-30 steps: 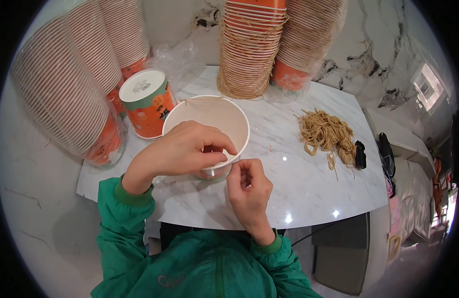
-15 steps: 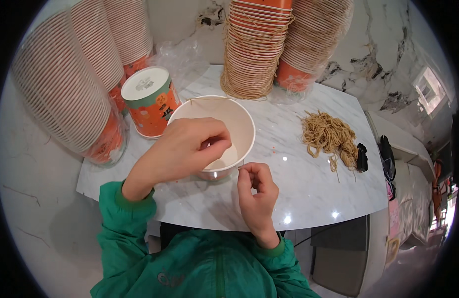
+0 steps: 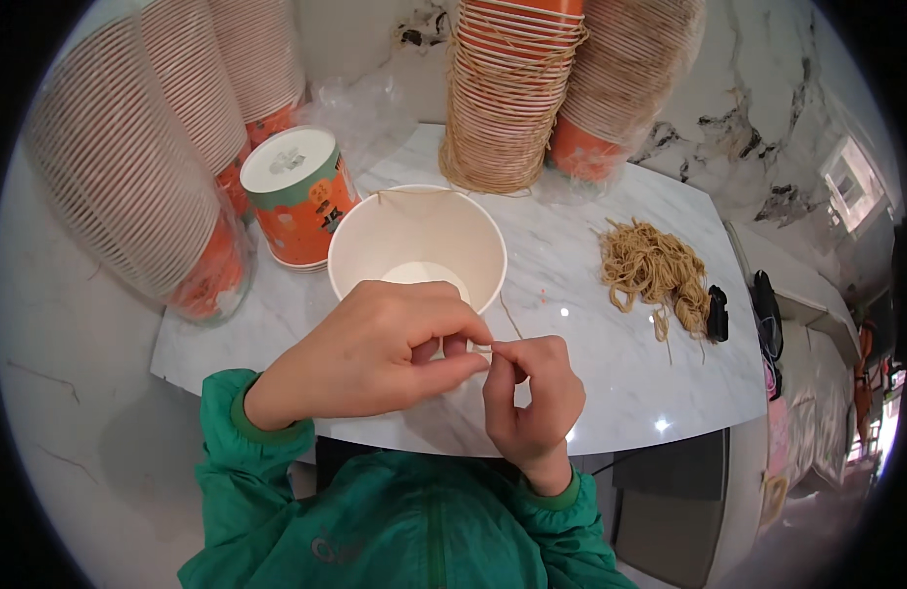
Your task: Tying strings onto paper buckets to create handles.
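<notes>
Both hands have drawn together at the white paper bowl's (image 3: 417, 242) near rim: left hand (image 3: 375, 358) and right hand (image 3: 527, 398) pinch a thin rubber band (image 3: 505, 312).

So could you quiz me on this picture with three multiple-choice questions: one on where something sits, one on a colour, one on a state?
1. Where is the heap of rubber bands relative to the open white bowl?
A. To its right on the table
B. Inside it
C. To its left

2. What colour are the person's sleeves?
A. Red
B. Green
C. Grey

3. The orange tub left of the bowl is:
A. Lying on its side
B. Open
C. Upright with a white lid on

Answers:
1. A, the tan heap lies on the marble table right of the bowl.
2. B, both cuffs are green.
3. C, its white lid faces up.
</notes>
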The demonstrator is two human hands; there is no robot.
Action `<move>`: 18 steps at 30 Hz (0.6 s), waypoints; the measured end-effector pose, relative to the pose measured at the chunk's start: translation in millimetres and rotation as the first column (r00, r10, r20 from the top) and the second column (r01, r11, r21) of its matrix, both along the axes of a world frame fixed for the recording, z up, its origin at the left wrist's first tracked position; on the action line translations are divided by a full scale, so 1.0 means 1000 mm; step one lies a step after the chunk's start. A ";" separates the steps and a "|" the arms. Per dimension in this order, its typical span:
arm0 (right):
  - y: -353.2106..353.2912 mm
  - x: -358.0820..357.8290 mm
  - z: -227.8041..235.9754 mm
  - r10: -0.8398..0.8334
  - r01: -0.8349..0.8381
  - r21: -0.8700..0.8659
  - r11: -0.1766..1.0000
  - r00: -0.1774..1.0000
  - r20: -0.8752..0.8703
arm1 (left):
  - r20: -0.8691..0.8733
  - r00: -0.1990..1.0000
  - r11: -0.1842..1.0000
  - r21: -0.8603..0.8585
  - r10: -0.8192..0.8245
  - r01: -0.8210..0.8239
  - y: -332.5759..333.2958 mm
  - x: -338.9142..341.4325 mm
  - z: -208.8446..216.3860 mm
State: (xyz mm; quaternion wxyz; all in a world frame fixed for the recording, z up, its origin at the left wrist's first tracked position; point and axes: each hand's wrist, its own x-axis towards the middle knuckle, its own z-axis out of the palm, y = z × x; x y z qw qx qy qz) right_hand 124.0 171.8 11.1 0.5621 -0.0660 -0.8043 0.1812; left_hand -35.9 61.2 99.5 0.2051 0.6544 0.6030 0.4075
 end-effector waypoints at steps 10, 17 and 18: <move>-0.015 0.008 -0.004 0.260 -0.256 -0.511 0.821 0.963 -0.065 | -0.321 0.941 0.968 0.251 0.104 -0.021 -0.003 0.010 -0.020; -0.013 0.007 -0.008 0.222 -0.178 -0.455 0.872 0.974 0.044 | -0.453 0.861 0.923 0.381 0.231 -0.048 -0.010 0.009 -0.020; -0.014 0.006 -0.009 0.219 -0.176 -0.457 0.872 0.975 0.043 | -0.444 0.854 0.898 0.437 0.271 -0.058 -0.009 0.006 -0.019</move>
